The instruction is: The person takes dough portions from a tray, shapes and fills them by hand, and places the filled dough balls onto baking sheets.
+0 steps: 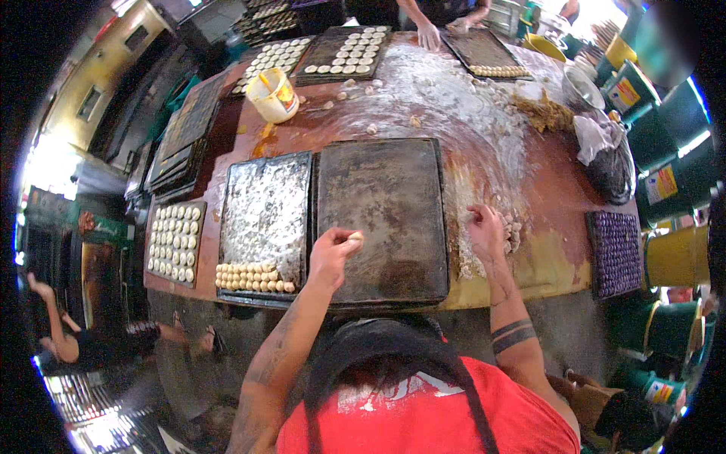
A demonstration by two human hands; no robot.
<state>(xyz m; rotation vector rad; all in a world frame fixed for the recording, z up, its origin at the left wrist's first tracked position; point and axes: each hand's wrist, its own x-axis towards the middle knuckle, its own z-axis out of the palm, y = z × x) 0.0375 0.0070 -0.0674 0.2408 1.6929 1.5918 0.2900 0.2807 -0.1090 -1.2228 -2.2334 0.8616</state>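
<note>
Dough ball [356, 237] is pinched in the left grip [329, 259] over the dark tray [382, 197]; likely light, soft, easily dented, best held gently by its sides. Right grip [488, 231] curled, contents unclear.

Beyond the reddish table [556, 181] and grey floor [563, 325] stands, apparently, a yellowish wall [113, 72].

Dough balls [255, 277] are cream, the middle tray [382, 227] mottled dark brown, rightmost pieces [616, 253] apparently purple.

No text legible: labels [624, 94] on tub [263, 104], dark bucket [643, 80]; print [437, 384] on shirt [393, 424].
</note>
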